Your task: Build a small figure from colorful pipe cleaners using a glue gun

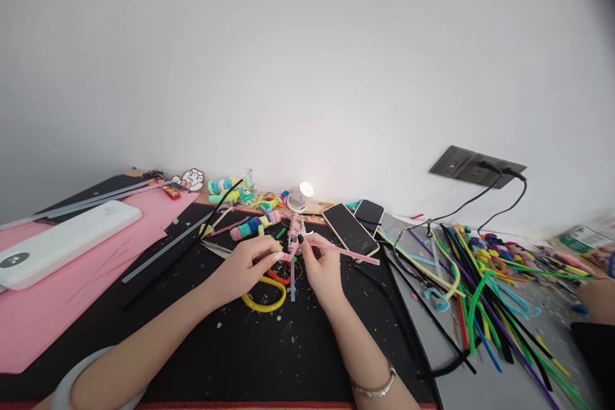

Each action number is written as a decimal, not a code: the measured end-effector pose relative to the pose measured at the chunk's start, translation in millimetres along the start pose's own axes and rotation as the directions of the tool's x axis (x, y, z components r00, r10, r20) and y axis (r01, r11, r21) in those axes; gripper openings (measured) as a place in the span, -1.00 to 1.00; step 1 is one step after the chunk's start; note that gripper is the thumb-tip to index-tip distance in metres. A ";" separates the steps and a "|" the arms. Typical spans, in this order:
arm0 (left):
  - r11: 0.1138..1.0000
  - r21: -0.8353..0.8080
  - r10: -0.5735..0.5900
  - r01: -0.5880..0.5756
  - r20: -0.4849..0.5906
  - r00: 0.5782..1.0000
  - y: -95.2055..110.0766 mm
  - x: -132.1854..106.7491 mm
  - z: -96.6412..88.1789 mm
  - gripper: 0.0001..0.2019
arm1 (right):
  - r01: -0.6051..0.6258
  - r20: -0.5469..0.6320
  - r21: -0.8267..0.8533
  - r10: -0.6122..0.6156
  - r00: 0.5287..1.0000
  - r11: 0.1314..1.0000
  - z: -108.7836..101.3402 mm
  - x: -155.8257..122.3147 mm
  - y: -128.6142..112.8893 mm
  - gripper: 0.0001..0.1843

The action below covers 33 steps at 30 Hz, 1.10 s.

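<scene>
My left hand [250, 262] and my right hand [321, 262] meet over the black mat [269, 359], both pinched on a pink pipe cleaner [353, 252]. The pipe cleaner is wound around a small pale figure [295, 234] between my fingertips, and its free end sticks out to the right. A clear glue stick [293, 282] hangs down below the figure. Under my hands lie scissors with yellow and red handle loops [265, 300].
A pink sheet [72, 282] with a white power bank [62, 243] lies at left. Two phones [355, 221] rest behind my hands, coiled colourful pipe cleaner pieces [240, 195] along the wall. A heap of loose pipe cleaners [485, 288] covers the grey board at right. Another person's hand [596, 298] shows at the right edge.
</scene>
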<state>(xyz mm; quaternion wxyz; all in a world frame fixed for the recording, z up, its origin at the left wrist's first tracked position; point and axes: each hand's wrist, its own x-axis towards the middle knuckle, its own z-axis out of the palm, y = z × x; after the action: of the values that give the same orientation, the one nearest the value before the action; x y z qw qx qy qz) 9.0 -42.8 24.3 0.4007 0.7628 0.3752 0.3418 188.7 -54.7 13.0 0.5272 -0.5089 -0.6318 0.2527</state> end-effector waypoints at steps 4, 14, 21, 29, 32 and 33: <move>0.968 -0.224 -0.092 0.117 0.116 0.989 -1.2 -0.2 -0.6 -0.70 | -0.052 0.014 0.034 0.052 0.999 0.998 0.8 1.2 2.7 -0.69; 0.815 -0.545 -0.215 0.195 0.028 0.976 -11.9 1.4 2.3 -0.73 | -0.101 -0.007 0.122 0.102 0.995 0.987 1.7 1.1 2.9 -0.74; 0.724 -0.673 -0.297 0.153 -0.104 0.949 -12.5 3.9 3.9 -0.76 | -0.033 0.061 0.046 0.030 0.998 0.998 5.6 -1.8 1.9 -0.74; 0.924 -0.361 -0.224 0.125 -0.247 0.943 -14.9 5.6 1.9 -0.69 | 0.143 0.200 -0.015 -0.137 0.970 0.990 6.2 -6.3 -1.8 -0.78; 0.983 -0.145 -0.147 0.112 -0.263 0.954 -15.0 4.5 0.3 -0.71 | 0.180 0.208 -0.025 -0.171 0.963 0.983 4.0 -7.8 -3.1 -0.73; 0.992 -0.077 -0.117 0.100 -0.264 0.958 -14.9 4.1 0.0 -0.72 | 0.181 0.203 -0.026 -0.172 0.964 0.983 3.3 -7.9 -3.6 -0.72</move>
<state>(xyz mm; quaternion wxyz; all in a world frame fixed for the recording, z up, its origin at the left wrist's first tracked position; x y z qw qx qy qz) 6.6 -33.5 12.3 0.3883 0.6749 0.4560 0.4309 183.7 -62.5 11.8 0.4702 -0.4344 -0.7297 0.2404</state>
